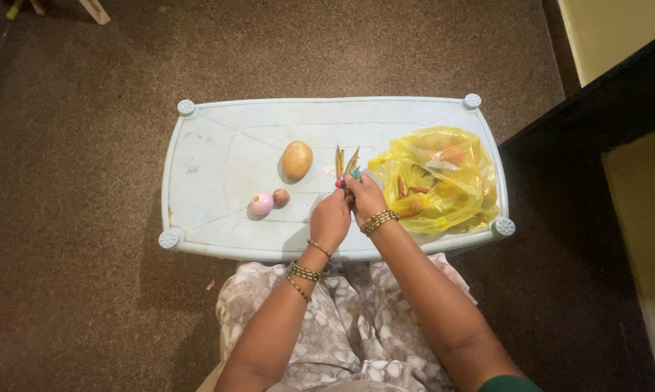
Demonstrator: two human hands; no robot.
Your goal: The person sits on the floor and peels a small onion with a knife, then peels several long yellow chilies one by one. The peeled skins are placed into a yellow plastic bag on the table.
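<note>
Gripping a carrot bunch [347, 165] with both hands beside a yellow bag [443, 181].

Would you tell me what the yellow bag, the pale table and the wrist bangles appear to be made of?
The yellow bag looks like thin plastic film: translucent, crinkled and glossy, its contents showing through. The table seems moulded plastic, pale blue-white and matt, with raised ribs and round corner caps. The bangles by the right hand look like gold-toned metal, though beads cannot be ruled out.
</note>
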